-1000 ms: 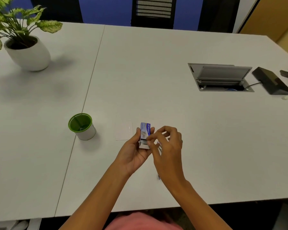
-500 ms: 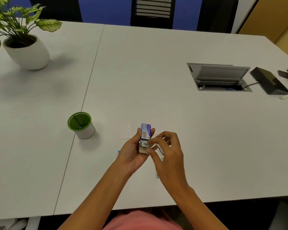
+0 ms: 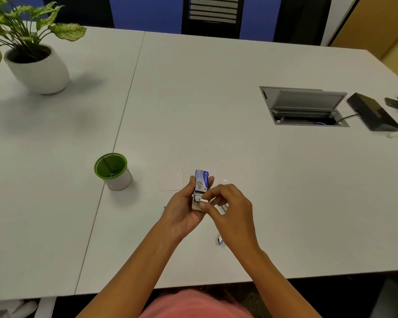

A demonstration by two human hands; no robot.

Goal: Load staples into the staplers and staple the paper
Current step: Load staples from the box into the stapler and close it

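Note:
My left hand (image 3: 183,210) holds a small blue and white staple box (image 3: 200,182) upright above the table, its inner tray slid out at the near end. My right hand (image 3: 230,208) pinches a strip of staples (image 3: 202,199) at that tray with thumb and forefinger. A small white paper (image 3: 171,182) lies flat on the table just beyond my hands. Under my right hand a metallic stapler (image 3: 225,207) shows partly, and a small silver and blue stapler (image 3: 220,239) lies beside my right wrist. A blue bit (image 3: 164,207) peeks out left of my left hand.
A green-rimmed white cup (image 3: 113,172) stands to the left of the paper. A potted plant (image 3: 36,63) sits at the far left. An open cable hatch (image 3: 305,106) and a black device (image 3: 373,114) are at the far right. Chairs stand behind the table.
My right hand's fingers have moved down from the box top to the slid-out tray and closed on the staple strip. The left hand keeps the box in place.

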